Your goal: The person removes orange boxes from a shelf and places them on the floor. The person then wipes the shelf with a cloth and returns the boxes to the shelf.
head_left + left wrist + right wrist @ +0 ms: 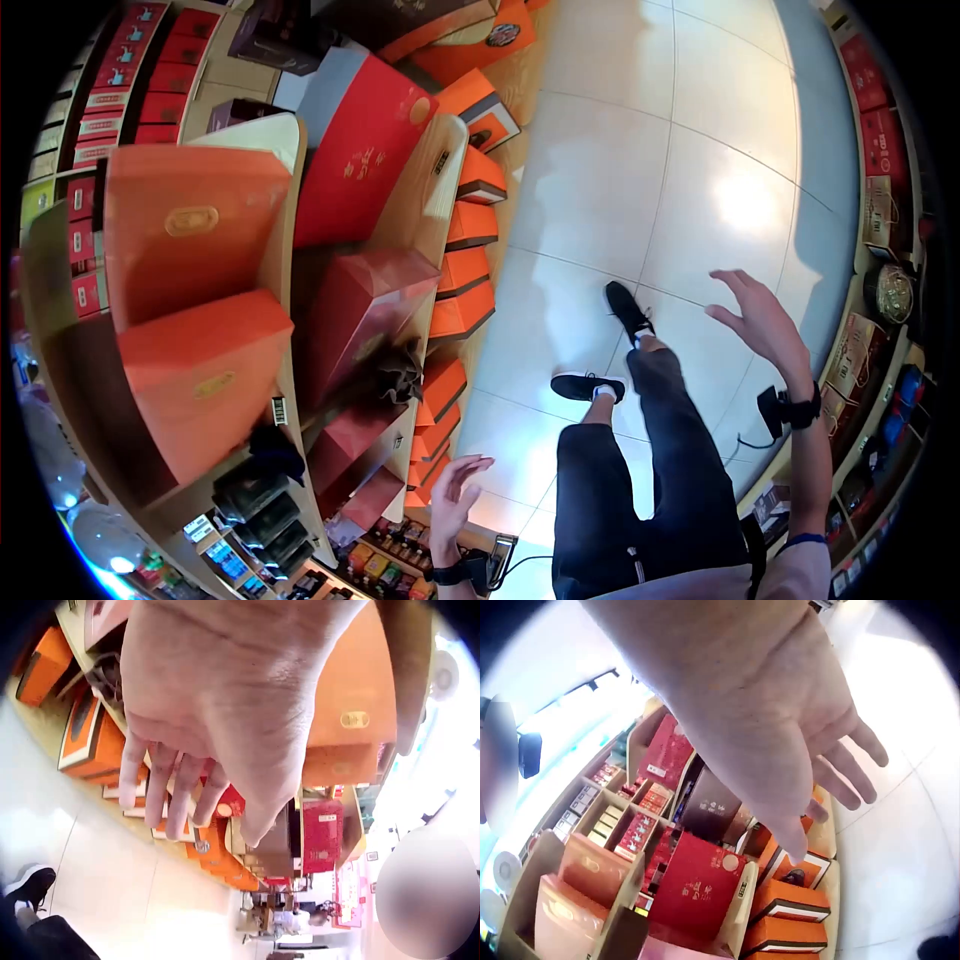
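Observation:
My left hand (455,505) hangs beside the lower shelf, its fingers loosely bent and nothing in it. In the left wrist view the left palm (217,697) faces the camera with the fingers spread. Out over the aisle is my right hand (758,318), also holding nothing, thumb apart from the fingers. The nearest goods to the left hand are orange boxes (432,430) lined along the shelf base. Large orange gift boxes (205,385) and a red gift box (365,150) stand on the wooden shelves above them.
Pale floor tiles (600,120) run between two shelf rows. The right-hand shelf (850,300) carries red and brown packages close to the right forearm. Several dark green boxes (262,515) sit at lower left. A person (300,921) shows far off in the left wrist view.

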Demonstrator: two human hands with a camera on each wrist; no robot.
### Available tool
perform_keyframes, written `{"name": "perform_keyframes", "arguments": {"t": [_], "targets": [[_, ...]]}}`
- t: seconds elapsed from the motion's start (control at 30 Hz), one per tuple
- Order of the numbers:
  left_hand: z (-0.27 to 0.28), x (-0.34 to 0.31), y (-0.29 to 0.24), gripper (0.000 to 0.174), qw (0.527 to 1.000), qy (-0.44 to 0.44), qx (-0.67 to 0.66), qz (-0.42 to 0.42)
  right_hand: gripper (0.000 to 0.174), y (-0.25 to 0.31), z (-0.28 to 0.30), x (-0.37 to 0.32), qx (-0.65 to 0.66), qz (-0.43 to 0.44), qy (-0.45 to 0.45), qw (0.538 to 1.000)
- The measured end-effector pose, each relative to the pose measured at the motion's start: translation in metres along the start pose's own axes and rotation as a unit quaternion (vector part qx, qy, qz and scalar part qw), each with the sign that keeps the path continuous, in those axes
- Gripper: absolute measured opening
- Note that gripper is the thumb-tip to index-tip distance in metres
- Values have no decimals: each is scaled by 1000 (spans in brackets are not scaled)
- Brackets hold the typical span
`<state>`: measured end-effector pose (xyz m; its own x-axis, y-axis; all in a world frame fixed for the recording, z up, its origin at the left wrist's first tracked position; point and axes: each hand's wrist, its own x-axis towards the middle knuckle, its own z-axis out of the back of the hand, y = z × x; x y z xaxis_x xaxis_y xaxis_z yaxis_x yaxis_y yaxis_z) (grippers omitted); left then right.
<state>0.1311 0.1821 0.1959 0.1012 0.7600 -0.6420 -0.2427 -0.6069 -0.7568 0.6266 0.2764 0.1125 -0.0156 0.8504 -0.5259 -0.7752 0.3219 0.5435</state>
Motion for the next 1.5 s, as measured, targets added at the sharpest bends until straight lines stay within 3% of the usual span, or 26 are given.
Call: {"name": "perform_keyframes", "arguments": {"t": [0.2, 0.37, 0.47, 0.53, 0.67, 0.87, 0.97, 1.27, 1.5], "targets": [[-65, 59, -56, 41, 986, 89, 137, -21, 48, -90, 44, -29, 10, -57, -36, 998], [-128, 122, -67, 36, 988, 8, 150, -23, 49, -174, 73, 1, 62, -98, 9, 993], [-166, 155, -86, 33, 995, -24, 101, 11, 50, -187, 103, 29, 46, -81, 21, 995], [-180, 169, -88, 33, 987, -24, 160, -1, 52, -195, 119, 56, 36, -76, 48, 995], [-194, 178, -128, 36, 992, -55, 115, 25, 52, -182, 148, 103, 13, -22, 62, 998], [-174, 189, -129, 36, 993, -103, 59, 25, 53, -127, 162, 183, -16, 42, 112, 993], [-158, 206, -131, 34, 990, -137, 21, 18, 55, -99, 166, 212, -38, 9, 176, 984], [-119, 272, -112, 33, 987, -153, -40, 15, 53, -35, 160, 321, -154, 102, 191, 964], [-132, 306, -70, 31, 983, -173, -46, 40, 58, -31, 144, 406, -222, 148, 232, 935]]}}
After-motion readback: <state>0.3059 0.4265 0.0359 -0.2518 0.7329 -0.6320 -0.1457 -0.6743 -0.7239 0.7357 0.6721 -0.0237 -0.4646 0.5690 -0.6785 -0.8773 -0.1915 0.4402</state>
